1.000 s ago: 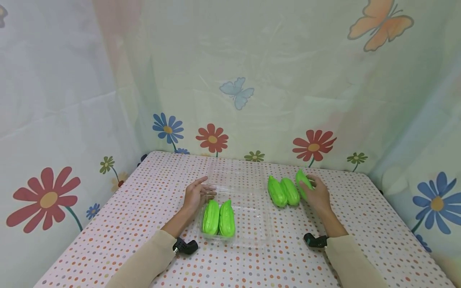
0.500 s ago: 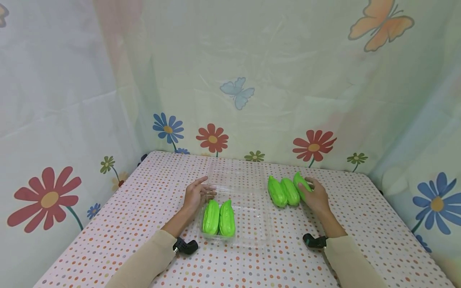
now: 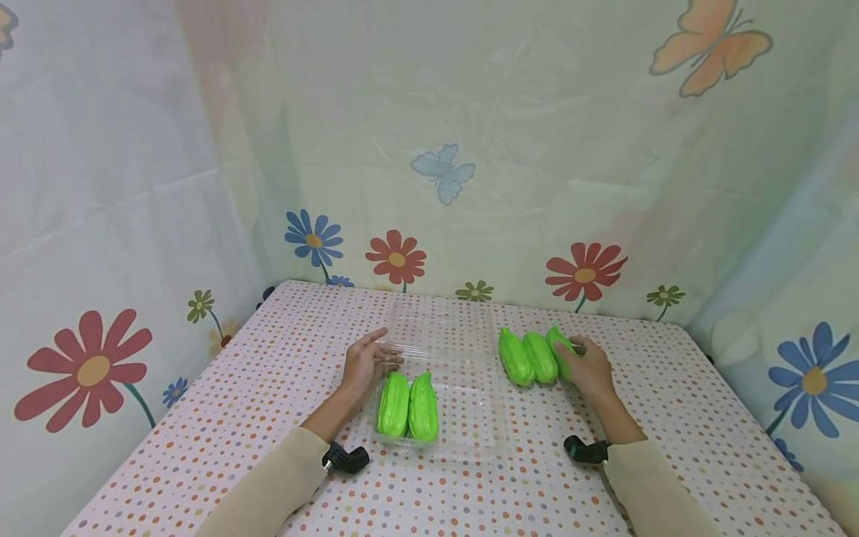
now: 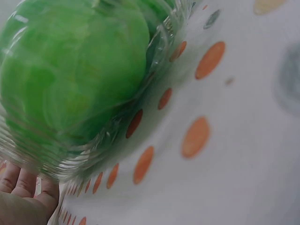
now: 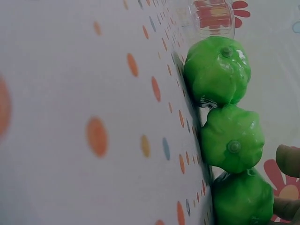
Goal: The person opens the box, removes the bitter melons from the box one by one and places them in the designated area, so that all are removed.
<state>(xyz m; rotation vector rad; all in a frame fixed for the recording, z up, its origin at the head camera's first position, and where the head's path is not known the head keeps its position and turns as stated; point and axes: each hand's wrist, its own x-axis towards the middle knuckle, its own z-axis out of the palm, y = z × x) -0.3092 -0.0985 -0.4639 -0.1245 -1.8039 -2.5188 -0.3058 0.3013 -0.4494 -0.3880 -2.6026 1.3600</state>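
Note:
Two green bitter gourds (image 3: 408,407) lie side by side in the left part of the clear plastic box (image 3: 470,418), whose lid (image 3: 439,328) is folded back behind it. My left hand (image 3: 362,367) rests at the box's left rear corner, its fingers (image 4: 23,180) loosely spread and touching the clear wall in the left wrist view. To the right of the box, two more gourds (image 3: 529,358) lie together on the table. My right hand (image 3: 590,365) holds a third gourd (image 3: 558,343) by its right side, close against them. In the right wrist view this held gourd (image 5: 243,199) is lowest.
A dotted cloth (image 3: 429,500) covers the table. Flowered curtains (image 3: 429,246) stand along its back and both sides. A black wrist camera (image 3: 345,459) sits by the left cuff, and another wrist camera (image 3: 586,450) by the right.
My right hand has moved the third gourd slightly left and nearer to me, until it lies alongside the other two. The left hand and the box have stayed in place.

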